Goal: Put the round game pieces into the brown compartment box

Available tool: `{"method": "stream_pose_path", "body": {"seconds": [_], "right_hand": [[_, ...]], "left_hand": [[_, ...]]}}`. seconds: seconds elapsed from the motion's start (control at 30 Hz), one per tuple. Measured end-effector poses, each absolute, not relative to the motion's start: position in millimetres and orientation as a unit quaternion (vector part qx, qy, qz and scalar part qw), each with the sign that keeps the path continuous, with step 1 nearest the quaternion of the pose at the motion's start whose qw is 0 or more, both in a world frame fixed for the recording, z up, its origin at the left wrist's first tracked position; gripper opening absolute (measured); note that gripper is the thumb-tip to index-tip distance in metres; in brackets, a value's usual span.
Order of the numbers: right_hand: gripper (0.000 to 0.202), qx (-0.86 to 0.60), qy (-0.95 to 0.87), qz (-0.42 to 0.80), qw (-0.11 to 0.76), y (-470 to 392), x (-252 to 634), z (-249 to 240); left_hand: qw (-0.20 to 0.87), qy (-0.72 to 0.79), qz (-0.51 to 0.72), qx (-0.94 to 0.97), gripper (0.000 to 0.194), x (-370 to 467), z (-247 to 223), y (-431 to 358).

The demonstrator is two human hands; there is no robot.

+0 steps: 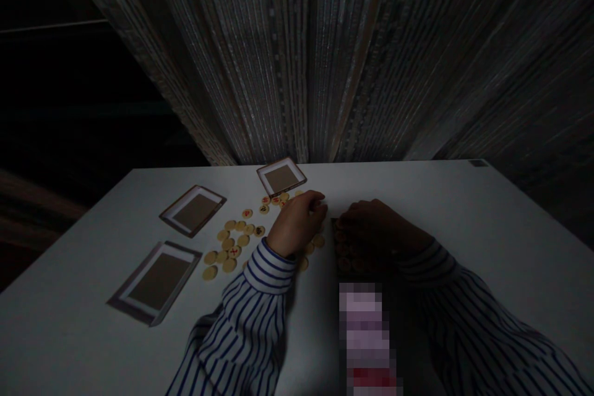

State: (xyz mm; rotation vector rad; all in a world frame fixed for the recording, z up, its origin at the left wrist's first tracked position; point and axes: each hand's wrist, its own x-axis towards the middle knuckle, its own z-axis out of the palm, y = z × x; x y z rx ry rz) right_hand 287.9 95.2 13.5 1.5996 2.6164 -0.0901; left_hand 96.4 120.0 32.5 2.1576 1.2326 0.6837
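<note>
Several round, pale wooden pieces (228, 244) lie scattered on the white table, some with red or black characters facing up. My left hand (301, 216) is over the right part of this scatter, its fingers curled together; whatever it may hold is hidden. A dark tray (336, 253) to the right has round pieces in rows, dim in shadow. My right hand (371, 223) covers the tray's far part, fingers bent down at its far left corner; the fingertips are too dark to make out.
On the white table (417, 189), framed cards stand at the back (281, 177), at the left (193, 210) and at the near left (156, 281). A string curtain (297, 62) hangs behind. A small dark label (477, 163) marks the back right corner.
</note>
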Motion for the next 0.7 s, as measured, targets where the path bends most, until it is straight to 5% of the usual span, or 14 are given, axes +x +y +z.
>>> {"method": "stream_pose_path", "body": {"seconds": [0.7], "right_hand": [[0.026,0.512,0.858,-0.039,0.019,95.0,288.0,10.6]], "left_hand": [[0.282,0.455,0.249,0.807,0.023,96.4,36.5,118.6]]}}
